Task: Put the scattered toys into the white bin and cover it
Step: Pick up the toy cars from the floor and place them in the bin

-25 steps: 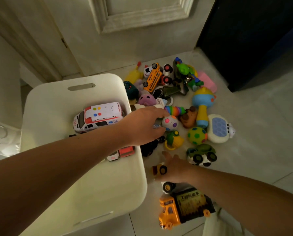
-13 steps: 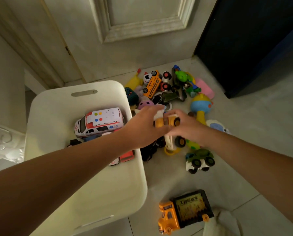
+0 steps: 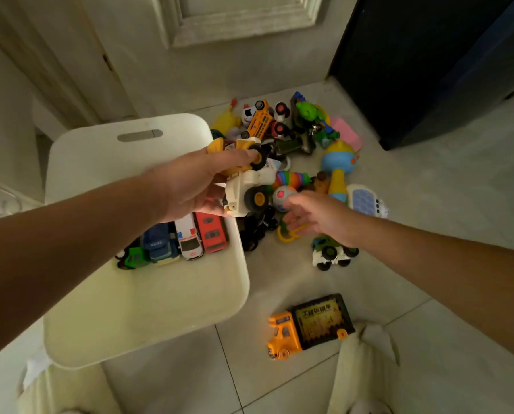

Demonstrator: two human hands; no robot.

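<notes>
Two toy trucks are sitting in the grip of the left hand at the white bin; the right hand is hovering released.

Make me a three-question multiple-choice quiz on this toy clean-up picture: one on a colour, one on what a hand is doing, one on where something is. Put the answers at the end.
1. The bus lying in the white bin beside the white ambulance is
A) purple
B) yellow
C) red

2. The left hand is
A) open and empty
B) holding toy vehicles over the bin's edge
C) pressing flat on the bin's wall

3. The orange truck with the black box is
A) on the floor tiles, apart from the pile
B) inside the bin
C) in the left hand

Answers:
1 C, its roof and sides are plainly red.
2 B, its fingers curl round a yellow and a white wheeled toy.
3 A, it lies alone on the tiles nearest the camera.
</notes>
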